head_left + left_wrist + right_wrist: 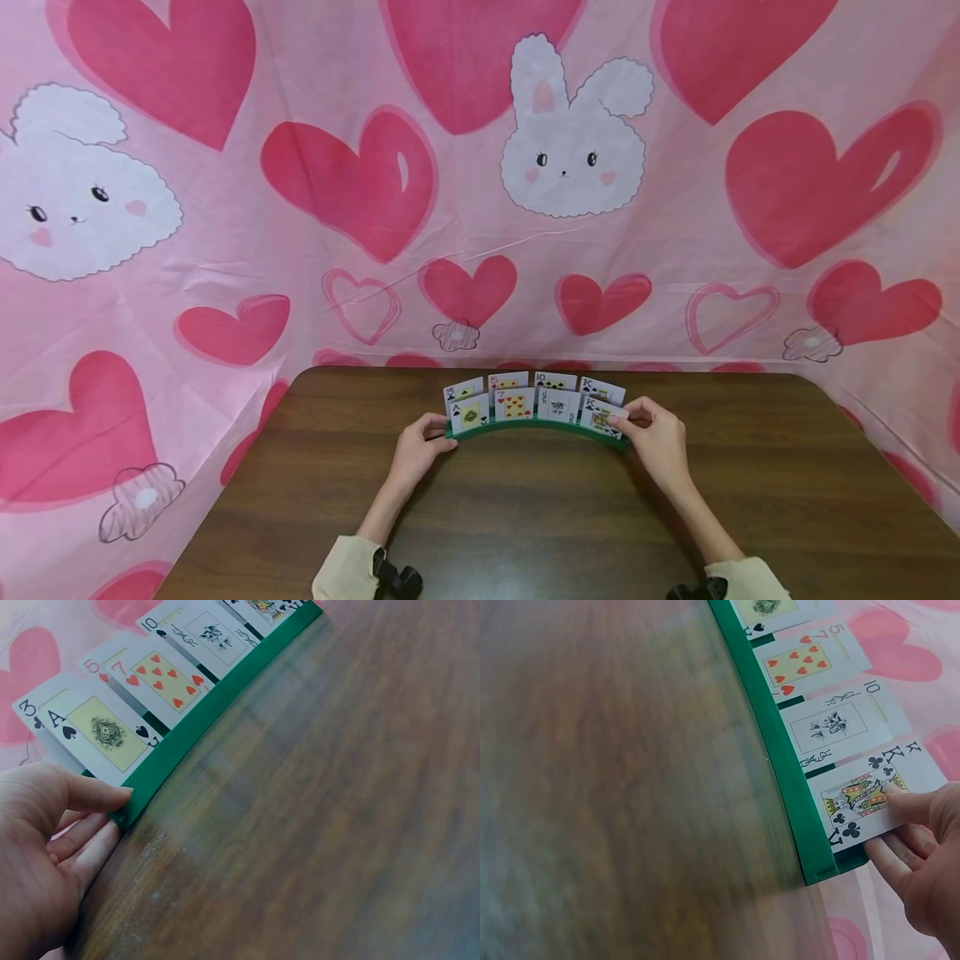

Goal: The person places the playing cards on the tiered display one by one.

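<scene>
A curved green card holder [525, 423] stands near the table's far edge with two rows of playing cards upright in it. My left hand [415, 450] pinches its left end, thumb on the front face and fingers behind, beside the ace of spades [101, 731]. At the other end my right hand [660, 437] pinches the front king of clubs [855, 796], its thumb on the card's face and its fingers behind. Between them in the front row are the seven of hearts [799, 667] and a joker [829, 727]. Back-row cards are partly hidden.
The brown wooden table [525, 508] extends toward me and to both sides of the holder. Behind its far edge hangs a pink cloth [480, 225] with hearts and rabbit faces. Black wrist cameras [401, 577] sit at both cuffs.
</scene>
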{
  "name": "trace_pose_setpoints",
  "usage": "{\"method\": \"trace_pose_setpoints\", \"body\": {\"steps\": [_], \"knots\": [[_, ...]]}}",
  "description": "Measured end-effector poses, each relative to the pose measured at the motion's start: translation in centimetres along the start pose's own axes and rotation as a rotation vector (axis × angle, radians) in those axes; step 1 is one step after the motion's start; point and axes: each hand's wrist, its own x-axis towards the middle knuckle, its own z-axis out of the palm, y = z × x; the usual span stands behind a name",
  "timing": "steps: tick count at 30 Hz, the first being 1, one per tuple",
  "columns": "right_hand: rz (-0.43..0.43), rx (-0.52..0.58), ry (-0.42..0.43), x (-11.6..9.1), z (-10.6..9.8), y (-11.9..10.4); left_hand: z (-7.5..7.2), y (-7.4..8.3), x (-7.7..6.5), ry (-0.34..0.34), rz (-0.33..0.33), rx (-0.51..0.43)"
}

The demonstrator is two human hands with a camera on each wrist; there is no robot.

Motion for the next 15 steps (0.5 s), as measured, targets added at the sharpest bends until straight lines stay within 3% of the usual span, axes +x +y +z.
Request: {"method": "trace_pose_setpoints", "body": {"steps": [5, 15], "knots": [[-0.045, 0.007, 0.016, -0.1, 0.4, 0.3, 0.0, 0.0, -0.1, 0.000, -0.001, 0.000], [-0.045, 0.042, 0.026, -0.3, 1.2, 0.1, 0.0, 0.1, 0.0, 0.008, 0.000, 0.011]]}}
